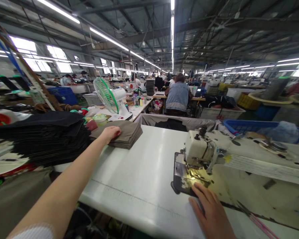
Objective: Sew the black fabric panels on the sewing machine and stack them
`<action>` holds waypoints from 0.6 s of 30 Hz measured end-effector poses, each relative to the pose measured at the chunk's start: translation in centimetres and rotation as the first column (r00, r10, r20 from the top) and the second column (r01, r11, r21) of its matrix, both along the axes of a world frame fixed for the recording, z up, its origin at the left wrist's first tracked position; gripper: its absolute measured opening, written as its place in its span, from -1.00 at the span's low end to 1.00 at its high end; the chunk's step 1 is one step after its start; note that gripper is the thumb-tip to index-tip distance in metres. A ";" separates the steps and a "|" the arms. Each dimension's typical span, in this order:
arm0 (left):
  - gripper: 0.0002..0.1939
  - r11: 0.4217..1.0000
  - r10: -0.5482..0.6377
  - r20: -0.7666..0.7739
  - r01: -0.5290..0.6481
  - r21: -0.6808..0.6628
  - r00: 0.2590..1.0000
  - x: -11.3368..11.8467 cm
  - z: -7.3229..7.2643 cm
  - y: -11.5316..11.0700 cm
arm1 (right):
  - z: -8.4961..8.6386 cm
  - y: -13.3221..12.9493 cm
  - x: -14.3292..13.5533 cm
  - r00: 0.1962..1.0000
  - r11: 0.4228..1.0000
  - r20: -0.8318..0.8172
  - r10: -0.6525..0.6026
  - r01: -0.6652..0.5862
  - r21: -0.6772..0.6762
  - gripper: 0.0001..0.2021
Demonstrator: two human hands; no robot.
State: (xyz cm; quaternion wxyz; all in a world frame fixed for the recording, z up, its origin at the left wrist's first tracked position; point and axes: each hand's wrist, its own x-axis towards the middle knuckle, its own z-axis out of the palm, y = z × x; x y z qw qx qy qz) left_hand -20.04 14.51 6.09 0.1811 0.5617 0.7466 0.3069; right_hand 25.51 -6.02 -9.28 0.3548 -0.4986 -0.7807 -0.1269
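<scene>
My left hand [111,133] reaches far out to a stack of grey-brown fabric pieces [129,134] on the white table [139,169]. Its fingers are curled closed at the top fabric piece; the fingertips are partly hidden. My right hand [210,207] rests by the front edge of a sewing machine [201,149], with fingers stretched out and a little apart and nothing in them. The fingertips lie just in front of the lit needle area. Left of the grey-brown stack is a taller pile of black fabric pieces [47,136].
Pink-handled scissors [260,224] lie right of my right hand. A white and green fan [109,96] stands behind the grey-brown stack. Behind the machine is a blue basket [254,124]. A person in a denim vest [178,96] sits ahead, back turned.
</scene>
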 end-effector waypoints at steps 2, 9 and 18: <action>-0.72 0.995 -0.086 -0.083 0.082 -0.051 0.993 0.5 -0.1 -0.1 | -0.1 -0.1 -0.1 1.000 1.000 -0.014 -0.007 0.007 -0.012 -0.63; -0.78 0.964 -0.257 -0.279 0.224 -0.144 0.925 2.7 -0.2 0.4 | 0.2 -0.1 -0.2 1.000 1.000 -0.013 -0.011 0.011 0.001 -0.62; -0.65 1.000 -0.024 -0.158 0.024 -0.005 0.987 0.8 0.8 -0.2 | -0.4 0.7 0.8 0.996 0.992 0.074 0.044 -0.052 0.112 -0.59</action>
